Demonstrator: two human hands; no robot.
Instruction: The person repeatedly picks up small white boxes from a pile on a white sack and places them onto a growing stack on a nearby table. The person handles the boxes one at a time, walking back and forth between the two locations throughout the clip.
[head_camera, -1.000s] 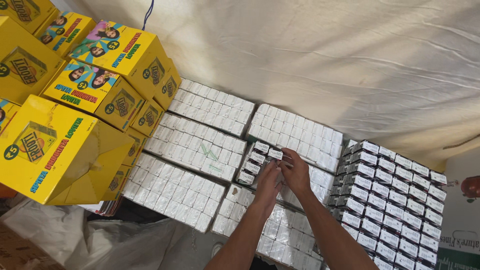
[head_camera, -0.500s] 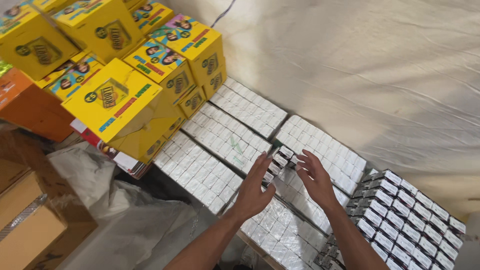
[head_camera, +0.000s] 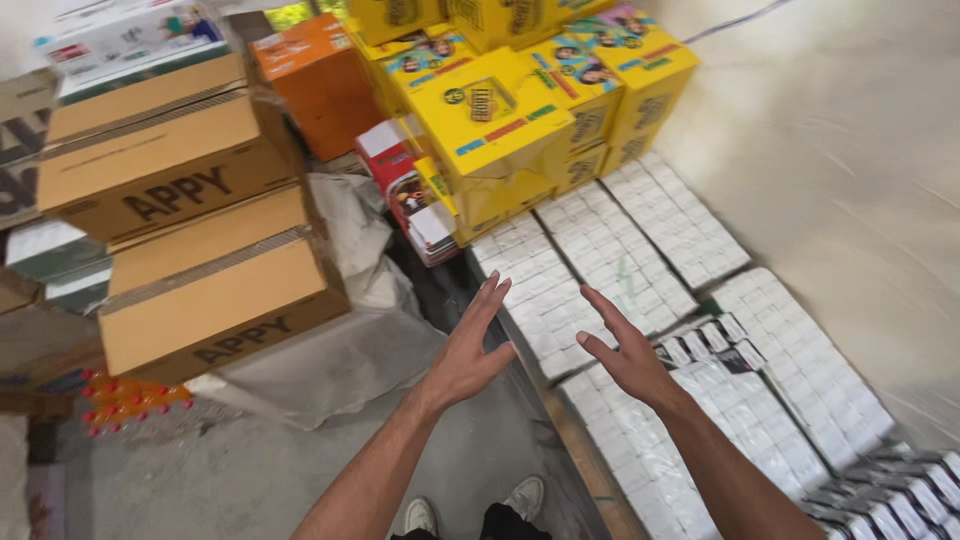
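Both hands lifted off white packs (head_camera: 600, 255) (now just beyond fingertips).

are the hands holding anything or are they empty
Empty. Both the left hand and the right hand are open with fingers spread, raised above the shrink-wrapped white packs, with nothing in either palm.

Stacked at left: brown cardboard cartons (head_camera: 190, 250) bound with tape, an orange box (head_camera: 315, 80) behind. Piled high at centre: yellow printed boxes (head_camera: 500, 130), red-and-white packs (head_camera: 405, 190) wedged beneath. Draped over the floor: grey sheeting (head_camera: 340, 360). Tucked under the cartons: red-capped bottles (head_camera: 125, 400).
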